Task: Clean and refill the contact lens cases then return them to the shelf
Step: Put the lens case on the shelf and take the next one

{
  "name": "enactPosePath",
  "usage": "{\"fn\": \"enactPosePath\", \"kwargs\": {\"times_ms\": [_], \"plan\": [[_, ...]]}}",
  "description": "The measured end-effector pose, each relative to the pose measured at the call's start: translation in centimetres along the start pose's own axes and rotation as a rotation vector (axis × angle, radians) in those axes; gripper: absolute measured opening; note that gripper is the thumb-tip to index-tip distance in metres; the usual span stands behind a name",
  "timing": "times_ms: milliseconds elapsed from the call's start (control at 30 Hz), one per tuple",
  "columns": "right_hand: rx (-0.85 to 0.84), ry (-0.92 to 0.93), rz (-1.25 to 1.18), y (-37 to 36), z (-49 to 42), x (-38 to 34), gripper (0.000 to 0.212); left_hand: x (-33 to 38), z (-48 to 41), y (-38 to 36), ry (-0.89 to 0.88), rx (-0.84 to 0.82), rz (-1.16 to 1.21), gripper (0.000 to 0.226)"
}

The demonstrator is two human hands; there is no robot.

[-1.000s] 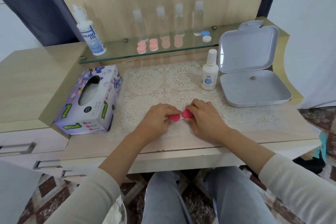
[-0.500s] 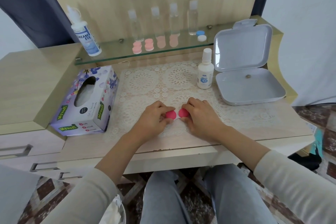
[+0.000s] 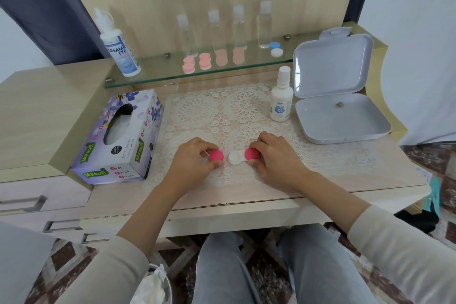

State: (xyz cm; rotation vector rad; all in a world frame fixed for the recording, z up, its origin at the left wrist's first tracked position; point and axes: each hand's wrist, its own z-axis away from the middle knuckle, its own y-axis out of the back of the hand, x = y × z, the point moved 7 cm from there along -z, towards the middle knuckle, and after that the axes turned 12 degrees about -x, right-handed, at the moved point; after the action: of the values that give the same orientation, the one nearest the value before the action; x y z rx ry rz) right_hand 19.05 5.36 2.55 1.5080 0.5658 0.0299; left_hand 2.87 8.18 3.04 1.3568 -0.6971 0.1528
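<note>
Progress is looking early: one lens case is lying on the lace mat at the front of the desk, its left well standing uncovered and white while its right well is wearing the second pink cap. The left hand is pinching the loose pink cap just beside the open well, and the right hand is gripping the capped end; the two hands are sitting apart, with the bare well between them. By my reading, uncapping is half done, and wiping, refilling, recapping and shelving are all waiting. More cases are sitting on the glass shelf — pink ones and a blue-and-white one — and I cannot tell whether they are cleaned. The small solution bottle is standing capped near the right hand, beside the open grey box. The tissue box is lying to the left. Nothing seems to be blocking either reach, though clear bottles are crowding the shelf behind the cases.
</note>
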Motion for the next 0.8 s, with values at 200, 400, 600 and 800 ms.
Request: {"fn": "enactPosePath", "kwargs": {"times_ms": [200,400,600,800], "plan": [[-0.005,-0.010,-0.023,0.1,-0.1,0.1,0.026,-0.2,0.2,-0.8,-0.018,-0.017,0.056,0.050],[-0.042,-0.023,-0.052,0.4,-0.2,0.0,0.028,1.6,-0.1,-2.3,-0.117,0.014,0.053,0.042],[-0.137,-0.049,-0.085,0.8,-0.9,0.4,0.028,1.6,0.1,-2.7,-0.149,0.099,0.102,0.031],[-0.194,-0.041,-0.054,1.0,-1.8,0.0,0.029,1.4,0.1,-2.6,-0.144,0.104,0.124,0.027]]}}
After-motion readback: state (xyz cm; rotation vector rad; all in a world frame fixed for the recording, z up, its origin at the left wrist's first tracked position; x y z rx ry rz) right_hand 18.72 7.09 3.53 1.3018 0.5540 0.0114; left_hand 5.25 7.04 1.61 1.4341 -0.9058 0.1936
